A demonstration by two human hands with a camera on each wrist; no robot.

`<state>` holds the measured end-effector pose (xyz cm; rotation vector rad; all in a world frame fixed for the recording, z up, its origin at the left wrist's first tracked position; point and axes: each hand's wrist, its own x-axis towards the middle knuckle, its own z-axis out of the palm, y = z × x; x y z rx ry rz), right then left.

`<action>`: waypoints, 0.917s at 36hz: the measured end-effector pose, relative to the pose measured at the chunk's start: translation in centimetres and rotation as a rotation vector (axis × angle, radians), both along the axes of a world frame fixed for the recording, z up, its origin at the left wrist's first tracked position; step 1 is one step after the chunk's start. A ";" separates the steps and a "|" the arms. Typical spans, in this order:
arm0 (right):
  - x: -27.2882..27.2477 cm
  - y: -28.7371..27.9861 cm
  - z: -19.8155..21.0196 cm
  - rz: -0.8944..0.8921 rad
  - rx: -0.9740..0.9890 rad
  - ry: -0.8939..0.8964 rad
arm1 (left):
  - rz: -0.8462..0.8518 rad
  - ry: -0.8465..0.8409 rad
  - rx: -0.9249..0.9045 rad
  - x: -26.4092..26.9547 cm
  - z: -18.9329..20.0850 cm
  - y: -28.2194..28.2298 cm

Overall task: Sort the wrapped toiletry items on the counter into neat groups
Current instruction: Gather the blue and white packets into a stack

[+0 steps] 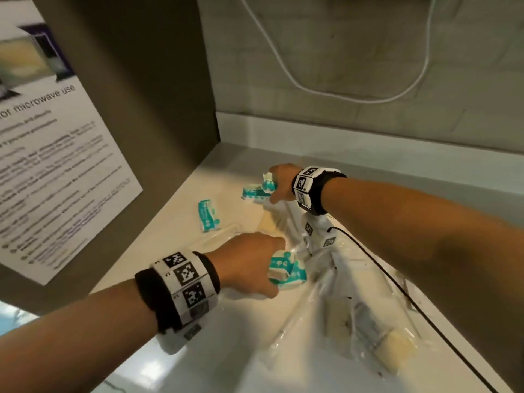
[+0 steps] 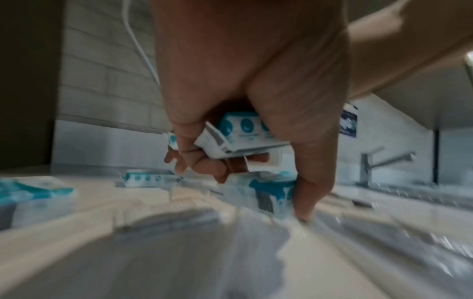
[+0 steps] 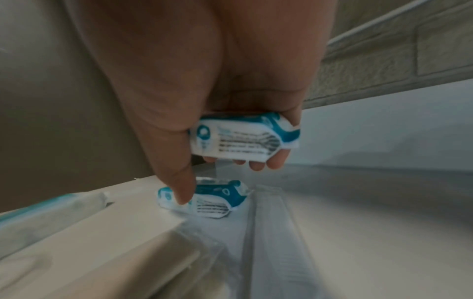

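Small white-and-teal soap packets lie among clear-wrapped toiletry items on the pale counter (image 1: 232, 350). My left hand (image 1: 249, 268) grips two soap packets (image 1: 287, 269); in the left wrist view one packet (image 2: 243, 133) sits in the curled fingers and a second (image 2: 274, 194) is pinched under the thumb. At the back, my right hand (image 1: 280, 182) holds one soap packet (image 1: 268, 185), seen in the right wrist view as the held packet (image 3: 243, 137) just above another packet (image 3: 212, 199) lying on the counter. One more packet (image 1: 208, 215) lies to the left.
Clear-wrapped toothbrushes and cream-coloured items (image 1: 374, 330) are strewn over the right of the counter. A black cable (image 1: 397, 285) runs across them. A brown cabinet side with a microwave notice (image 1: 51, 154) stands at the left; a tiled wall with a white cord (image 1: 340, 92) is behind. A tap (image 2: 379, 161) stands far right.
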<state>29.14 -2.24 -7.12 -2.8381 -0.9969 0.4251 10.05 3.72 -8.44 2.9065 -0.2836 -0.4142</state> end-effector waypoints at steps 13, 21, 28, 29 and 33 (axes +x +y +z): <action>1.1 4.0 -2.0 -0.017 -0.055 0.010 | 0.242 -0.108 -0.050 5.3 3.2 13.3; 1.3 7.1 -1.0 0.000 0.053 0.038 | 0.283 0.103 -0.097 5.5 1.3 17.7; 0.9 9.6 -2.4 -0.009 0.042 0.065 | 0.194 0.085 -0.157 5.1 -0.7 18.3; 0.9 9.7 -2.6 -0.020 0.040 0.063 | 0.183 0.058 -0.158 5.2 -0.7 18.2; 1.1 9.7 -2.8 -0.048 0.033 0.050 | 0.189 -0.004 -0.112 6.0 -0.2 17.7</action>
